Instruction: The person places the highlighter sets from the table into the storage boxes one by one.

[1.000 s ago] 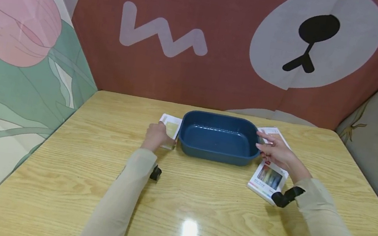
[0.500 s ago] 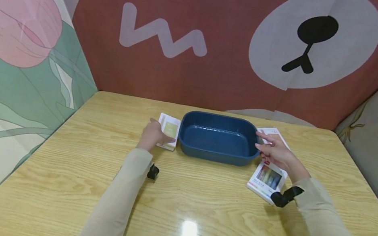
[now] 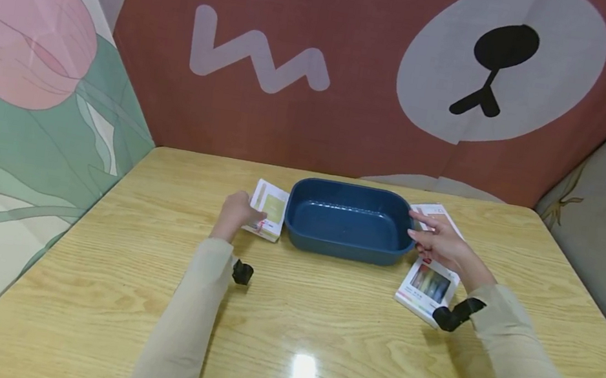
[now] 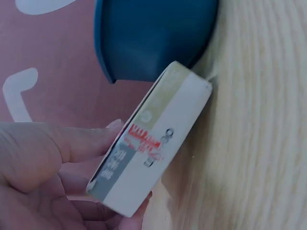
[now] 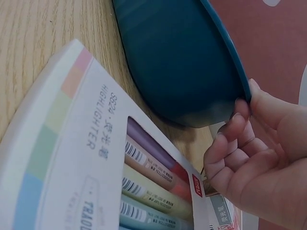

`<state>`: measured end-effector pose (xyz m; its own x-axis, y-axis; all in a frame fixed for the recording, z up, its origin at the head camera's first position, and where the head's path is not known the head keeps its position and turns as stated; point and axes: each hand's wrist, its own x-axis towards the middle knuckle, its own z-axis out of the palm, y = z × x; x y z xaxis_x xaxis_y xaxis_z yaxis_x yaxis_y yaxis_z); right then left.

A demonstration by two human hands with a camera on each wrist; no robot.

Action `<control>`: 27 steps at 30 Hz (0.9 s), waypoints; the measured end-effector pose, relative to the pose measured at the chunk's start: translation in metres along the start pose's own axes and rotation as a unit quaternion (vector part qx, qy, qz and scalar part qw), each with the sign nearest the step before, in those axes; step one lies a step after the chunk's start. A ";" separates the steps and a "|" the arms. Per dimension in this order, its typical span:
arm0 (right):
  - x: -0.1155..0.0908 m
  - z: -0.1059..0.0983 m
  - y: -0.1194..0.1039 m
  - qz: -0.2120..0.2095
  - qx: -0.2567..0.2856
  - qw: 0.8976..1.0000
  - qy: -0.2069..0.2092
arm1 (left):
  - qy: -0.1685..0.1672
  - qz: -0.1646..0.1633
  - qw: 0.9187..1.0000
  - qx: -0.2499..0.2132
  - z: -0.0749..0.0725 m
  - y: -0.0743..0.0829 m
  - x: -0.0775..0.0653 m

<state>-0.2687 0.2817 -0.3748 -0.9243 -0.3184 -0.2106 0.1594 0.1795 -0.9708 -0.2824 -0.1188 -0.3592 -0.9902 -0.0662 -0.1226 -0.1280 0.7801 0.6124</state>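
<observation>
My left hand [image 3: 235,213] pinches a small white box with a pale yellow-green panel [image 3: 274,208], just left of a dark blue plastic basin [image 3: 343,250]. In the left wrist view the thumb lies on the top face of the box [image 4: 153,143] and the fingers reach beneath its near end; the box looks slightly tilted. At the basin's right end my right hand [image 3: 444,244] pinches the rim between thumb and fingers, as the right wrist view shows on the basin [image 5: 182,62]. Below that hand lies a white highlighter box [image 3: 427,289] with a window showing coloured pens.
Another white box [image 3: 434,210] lies behind the right hand, partly hidden. The wooden table [image 3: 284,317] ends at the back against a red-brown cloth [image 3: 289,122] with a printed bear. A black wrist camera [image 3: 457,313] overlaps the highlighter box.
My left hand has shifted left along the white box, uncovering more of its top. The box has turned and moved slightly left. The right hand and basin have stayed almost still.
</observation>
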 end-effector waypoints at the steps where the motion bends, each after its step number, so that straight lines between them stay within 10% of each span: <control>1: 0.000 0.000 0.000 -0.007 0.000 1.000 -0.005 | -0.005 -0.004 1.000 -0.005 -0.001 -0.001 0.000; 9: 0.001 -0.004 0.005 -0.030 0.019 0.999 -0.029 | -0.050 -0.019 0.994 -0.091 -0.009 -0.012 0.004; 19: 0.001 0.001 -0.003 0.029 -0.004 0.999 0.017 | -0.122 -0.047 0.950 -0.282 -0.012 -0.026 0.008; 27: 0.000 0.003 -0.006 0.043 0.001 0.999 0.017 | -0.112 -0.050 0.939 -0.320 -0.016 -0.029 0.007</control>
<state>-0.2687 0.2776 -0.3692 -0.9183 -0.2701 -0.2895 0.2395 0.2033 -0.9494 -0.2863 -0.1517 -0.3654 -0.9443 0.0682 -0.3220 -0.2980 0.2383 0.9243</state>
